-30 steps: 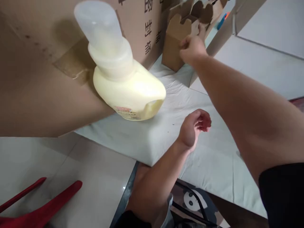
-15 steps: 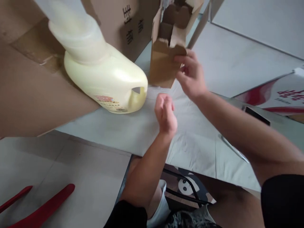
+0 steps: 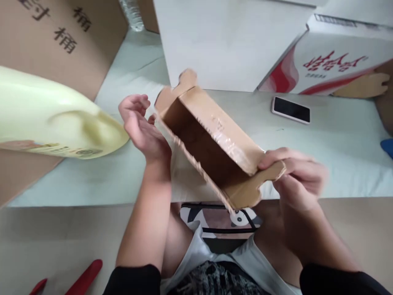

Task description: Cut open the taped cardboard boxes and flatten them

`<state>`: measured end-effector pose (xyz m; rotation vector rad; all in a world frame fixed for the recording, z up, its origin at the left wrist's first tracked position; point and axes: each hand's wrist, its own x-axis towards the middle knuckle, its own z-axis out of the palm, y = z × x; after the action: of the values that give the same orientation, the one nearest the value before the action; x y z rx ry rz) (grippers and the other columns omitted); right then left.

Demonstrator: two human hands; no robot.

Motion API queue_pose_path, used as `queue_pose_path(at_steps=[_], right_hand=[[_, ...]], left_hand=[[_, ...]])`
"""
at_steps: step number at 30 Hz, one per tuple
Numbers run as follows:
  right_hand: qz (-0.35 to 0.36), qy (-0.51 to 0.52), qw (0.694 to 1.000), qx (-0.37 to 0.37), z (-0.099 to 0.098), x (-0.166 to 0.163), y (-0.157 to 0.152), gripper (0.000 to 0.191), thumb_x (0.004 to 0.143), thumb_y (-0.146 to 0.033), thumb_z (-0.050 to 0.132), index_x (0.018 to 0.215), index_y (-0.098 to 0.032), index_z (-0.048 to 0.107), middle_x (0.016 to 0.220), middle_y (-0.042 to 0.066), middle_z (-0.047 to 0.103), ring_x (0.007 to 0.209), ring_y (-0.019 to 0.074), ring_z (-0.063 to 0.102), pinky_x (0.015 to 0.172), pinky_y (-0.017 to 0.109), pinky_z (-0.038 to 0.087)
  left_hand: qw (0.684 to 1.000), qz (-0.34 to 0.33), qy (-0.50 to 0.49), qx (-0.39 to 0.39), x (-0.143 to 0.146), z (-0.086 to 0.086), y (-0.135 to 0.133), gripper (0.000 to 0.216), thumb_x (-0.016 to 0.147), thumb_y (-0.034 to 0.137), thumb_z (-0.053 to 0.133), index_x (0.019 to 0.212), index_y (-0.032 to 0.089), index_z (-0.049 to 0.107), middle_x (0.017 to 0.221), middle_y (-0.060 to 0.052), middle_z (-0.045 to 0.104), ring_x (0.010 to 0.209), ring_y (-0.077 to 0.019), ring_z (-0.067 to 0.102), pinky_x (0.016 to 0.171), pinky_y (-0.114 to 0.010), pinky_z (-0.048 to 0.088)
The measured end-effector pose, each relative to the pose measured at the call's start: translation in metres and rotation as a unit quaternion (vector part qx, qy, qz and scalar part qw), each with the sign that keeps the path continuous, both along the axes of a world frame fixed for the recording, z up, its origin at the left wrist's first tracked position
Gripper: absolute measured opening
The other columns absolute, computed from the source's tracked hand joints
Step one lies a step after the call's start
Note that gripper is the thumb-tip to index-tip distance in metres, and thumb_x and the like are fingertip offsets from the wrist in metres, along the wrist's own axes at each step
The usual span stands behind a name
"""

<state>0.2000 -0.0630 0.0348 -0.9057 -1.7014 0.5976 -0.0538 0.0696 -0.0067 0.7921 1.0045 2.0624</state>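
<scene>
A narrow open-topped cardboard box (image 3: 225, 129) is tilted in front of me over the bed-like surface, its dark hollow inside facing up toward me. One long edge looks torn and ragged, and shiny clear tape covers part of its side. My right hand (image 3: 297, 176) pinches the notched end flap at the lower right. Beside the opposite end, my left hand (image 3: 145, 125) has its palm turned up and fingers curled loosely apart, holding nothing. Close to that hand stands a pale yellow plastic bottle (image 3: 61, 114), cut off by the left frame edge.
A large brown carton (image 3: 64, 53) rises behind the bottle. White cartons (image 3: 227, 45) stand along the back. A phone (image 3: 291, 110) lies on the pale green cloth (image 3: 344, 131) at right. Below the edge are a panda-print bag (image 3: 221, 221) and a red object (image 3: 84, 278) on the floor.
The cardboard box has come from the back toward me, tipped sideways, held in my right hand. My left hand has opened and sits left of it. The view has swung right.
</scene>
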Motion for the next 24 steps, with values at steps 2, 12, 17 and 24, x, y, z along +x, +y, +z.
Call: queue_pose_path(at_steps=[2,12,17,24], right_hand=[[0.012,-0.027,1.0,-0.004,0.007,0.01,-0.014,0.015,0.09,-0.012,0.056,0.085,-0.023,0.066,0.087,0.003,0.076,0.065,0.0146,0.069,0.052,0.028,0.052],[0.006,-0.205,0.979,0.017,0.043,0.029,-0.034,0.019,0.09,-0.025,0.049,0.082,-0.022,0.065,0.111,0.008,0.062,0.083,0.0183,0.058,0.068,0.037,0.05],[0.009,-0.308,0.951,0.025,0.044,0.032,-0.039,0.035,0.099,-0.037,0.045,0.091,-0.021,0.075,0.127,0.012,0.066,0.114,0.0317,0.059,0.093,0.054,0.05],[-0.039,-0.337,0.941,-0.001,0.035,0.028,-0.035,0.032,0.097,-0.025,0.049,0.113,-0.02,0.077,0.143,0.013,0.063,0.124,0.0355,0.062,0.102,0.057,0.054]], left_hand=[[0.998,-0.049,-0.014,0.048,0.01,0.006,-0.005,0.023,0.091,0.042,0.048,0.1,0.022,0.054,0.102,-0.007,0.066,0.101,-0.023,0.064,0.093,-0.04,0.051],[0.98,-0.104,0.028,0.165,0.039,0.014,-0.018,0.038,0.098,0.045,0.044,0.082,0.017,0.065,0.085,-0.008,0.072,0.086,-0.0239,0.069,0.085,-0.04,0.054],[0.973,-0.132,0.042,0.186,0.044,0.019,-0.018,0.033,0.093,0.044,0.049,0.086,0.018,0.068,0.091,-0.009,0.073,0.093,-0.0242,0.068,0.091,-0.04,0.051],[0.972,-0.154,0.05,0.168,0.032,0.024,-0.017,0.039,0.089,0.046,0.046,0.059,0.022,0.046,0.089,-0.008,0.07,0.086,-0.0215,0.067,0.085,-0.038,0.054]])
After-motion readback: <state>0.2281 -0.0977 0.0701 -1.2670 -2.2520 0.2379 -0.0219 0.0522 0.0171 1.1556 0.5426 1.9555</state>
